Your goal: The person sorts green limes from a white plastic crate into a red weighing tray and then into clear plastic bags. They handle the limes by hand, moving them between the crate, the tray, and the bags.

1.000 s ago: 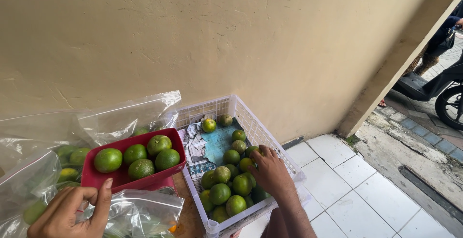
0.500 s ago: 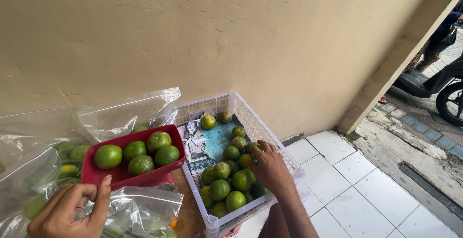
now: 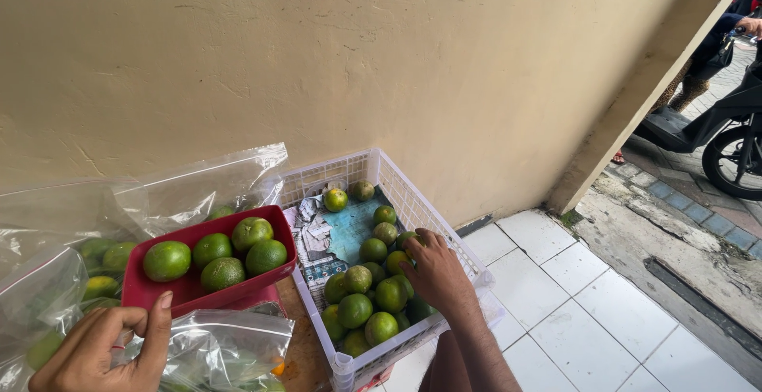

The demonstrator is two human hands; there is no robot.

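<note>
Right hand [image 3: 432,273] now deeper among crate [image 3: 413,201] limes [image 3: 373,281], fingertips hidden

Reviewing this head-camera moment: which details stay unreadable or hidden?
- Right hand: fingertips curl among the green citrus in the white crate, so any grasp is hidden.
- Left hand: cut by the bottom edge beside the red tray.
- Clear plastic bags: glare blurs their contents.
- Scooter: cut by the right edge.
</note>
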